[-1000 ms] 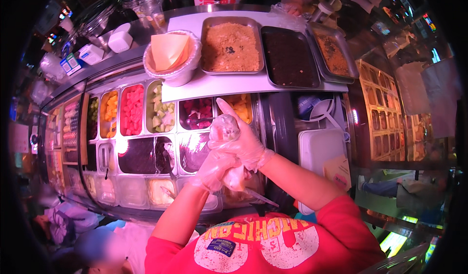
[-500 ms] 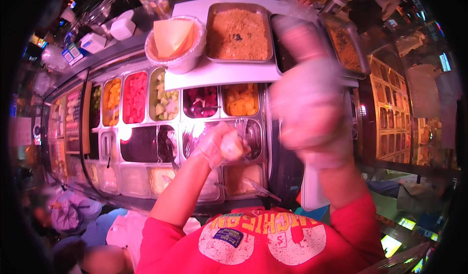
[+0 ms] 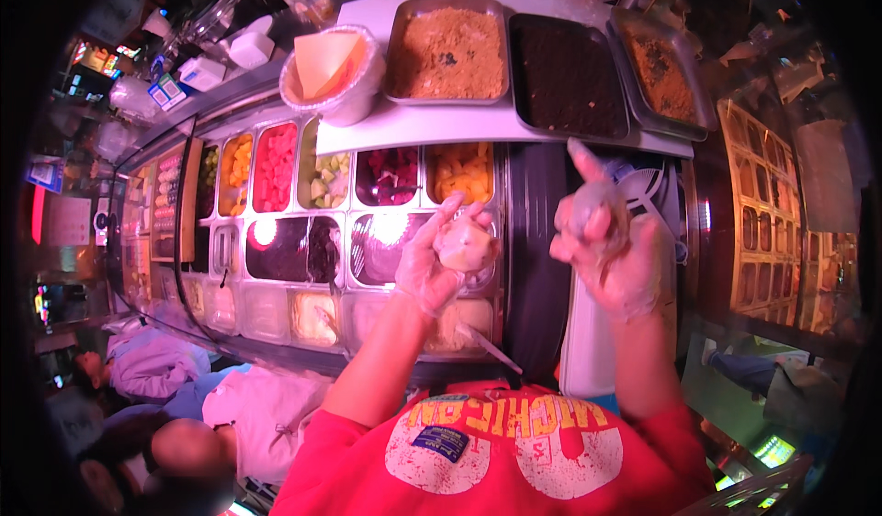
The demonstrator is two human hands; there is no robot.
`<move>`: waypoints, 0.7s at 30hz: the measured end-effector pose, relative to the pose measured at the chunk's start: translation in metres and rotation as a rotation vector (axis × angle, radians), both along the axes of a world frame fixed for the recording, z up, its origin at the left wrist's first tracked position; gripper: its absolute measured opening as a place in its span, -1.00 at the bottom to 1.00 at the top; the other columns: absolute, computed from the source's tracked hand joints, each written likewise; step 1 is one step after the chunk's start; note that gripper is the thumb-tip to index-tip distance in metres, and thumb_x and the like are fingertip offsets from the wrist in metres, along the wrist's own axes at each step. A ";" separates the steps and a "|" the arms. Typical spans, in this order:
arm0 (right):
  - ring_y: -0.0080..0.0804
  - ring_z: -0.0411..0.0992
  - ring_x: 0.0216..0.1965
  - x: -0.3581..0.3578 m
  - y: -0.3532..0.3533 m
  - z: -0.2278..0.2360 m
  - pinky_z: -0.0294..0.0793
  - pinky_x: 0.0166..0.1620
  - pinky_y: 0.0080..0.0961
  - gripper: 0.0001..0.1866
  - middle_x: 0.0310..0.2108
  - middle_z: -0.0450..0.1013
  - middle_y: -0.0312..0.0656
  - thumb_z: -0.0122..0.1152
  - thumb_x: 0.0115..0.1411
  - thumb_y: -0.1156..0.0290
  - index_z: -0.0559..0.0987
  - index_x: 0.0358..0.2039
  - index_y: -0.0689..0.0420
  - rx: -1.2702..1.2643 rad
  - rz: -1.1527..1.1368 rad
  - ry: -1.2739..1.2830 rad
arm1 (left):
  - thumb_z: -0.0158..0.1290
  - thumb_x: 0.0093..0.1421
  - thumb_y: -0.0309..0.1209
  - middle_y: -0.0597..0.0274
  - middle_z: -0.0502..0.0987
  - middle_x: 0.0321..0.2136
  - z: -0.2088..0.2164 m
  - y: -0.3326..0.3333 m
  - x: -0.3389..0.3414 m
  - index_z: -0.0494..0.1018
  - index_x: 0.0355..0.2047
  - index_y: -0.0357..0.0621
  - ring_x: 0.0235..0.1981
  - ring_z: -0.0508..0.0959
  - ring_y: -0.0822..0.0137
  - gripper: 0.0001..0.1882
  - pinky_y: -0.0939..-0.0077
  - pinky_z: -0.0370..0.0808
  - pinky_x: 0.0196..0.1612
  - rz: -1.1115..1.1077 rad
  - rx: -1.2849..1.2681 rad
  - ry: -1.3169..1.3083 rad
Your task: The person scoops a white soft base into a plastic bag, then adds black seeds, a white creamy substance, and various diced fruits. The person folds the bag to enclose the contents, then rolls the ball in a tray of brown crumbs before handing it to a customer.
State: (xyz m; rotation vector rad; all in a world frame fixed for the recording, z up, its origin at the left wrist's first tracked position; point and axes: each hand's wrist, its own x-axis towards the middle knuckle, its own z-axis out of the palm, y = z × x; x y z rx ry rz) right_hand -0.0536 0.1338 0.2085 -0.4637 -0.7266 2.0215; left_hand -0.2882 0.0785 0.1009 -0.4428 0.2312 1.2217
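Both my hands wear thin clear gloves. My left hand (image 3: 430, 263) is raised over the topping pans, palm up, fingers curled round a pale, roundish dough ball (image 3: 467, 246) with pinkish and yellowish patches. To its right, my right hand (image 3: 614, 259) is just below the dark crumb tray. Its index finger points away from me, and the other fingers are bent about a greyish, rounded lump (image 3: 599, 215); whether this is another dough ball I cannot tell. The dark crumb tray (image 3: 570, 75) is a metal pan of near-black crumbs, next to a tray of tan crumbs (image 3: 448, 56).
Pans of cut fruit, such as orange chunks (image 3: 461, 174) and pink cubes (image 3: 275, 169), line the counter. A foil-lined tub (image 3: 354, 102) with folded paper stands far left of the trays. A third crumb tray (image 3: 663, 75) is at the far right. People (image 3: 266, 415) stand at the lower left.
My right hand has come back from over the dark crumb tray, toward me, and is no longer blurred. My left hand has moved right and turned its palm up, showing the dough ball.
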 end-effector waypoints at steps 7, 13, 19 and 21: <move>-0.41 0.34 -0.45 0.037 -0.006 -0.009 0.34 -0.31 -0.44 0.20 -0.46 0.44 -0.20 0.12 0.21 -0.41 -0.02 0.48 0.34 -0.098 -0.026 -0.065 | -0.05 0.38 -0.43 -0.01 0.56 -0.27 0.009 0.073 0.008 0.44 0.03 -0.35 -0.33 0.62 0.22 -0.71 0.37 0.65 -0.28 -0.223 0.292 0.151; -0.43 0.36 -0.53 0.064 -0.001 -0.025 0.33 -0.41 -0.46 0.00 -0.41 0.54 -0.09 -0.23 0.34 -0.45 0.26 0.40 0.24 -0.204 -0.104 0.009 | 0.31 0.24 -0.24 0.23 0.55 -0.57 0.099 0.272 -0.029 0.59 -0.35 -0.23 -0.59 0.52 0.41 -0.72 0.55 0.44 -0.52 0.256 0.351 1.623; -0.39 0.38 -0.59 0.068 0.025 -0.032 0.32 -0.50 -0.50 -0.05 -0.14 0.60 0.10 -0.35 0.40 -0.40 0.24 0.40 0.24 -0.432 -0.112 0.271 | 0.01 0.25 0.27 -0.08 0.68 -0.23 0.035 0.389 -0.058 0.71 -0.19 -0.06 -0.10 0.65 -0.10 -0.35 0.13 0.51 0.03 -0.218 0.451 3.075; -0.37 0.41 -0.54 0.066 0.036 -0.027 0.36 -0.47 -0.48 -0.04 -0.13 0.60 0.10 -0.33 0.40 -0.38 0.22 0.41 0.27 -0.475 -0.114 0.304 | -0.12 0.31 0.27 -0.09 0.66 -0.13 0.020 0.390 -0.057 0.68 -0.13 0.04 0.01 0.60 -0.11 -0.37 0.05 0.46 0.10 -0.504 0.702 3.115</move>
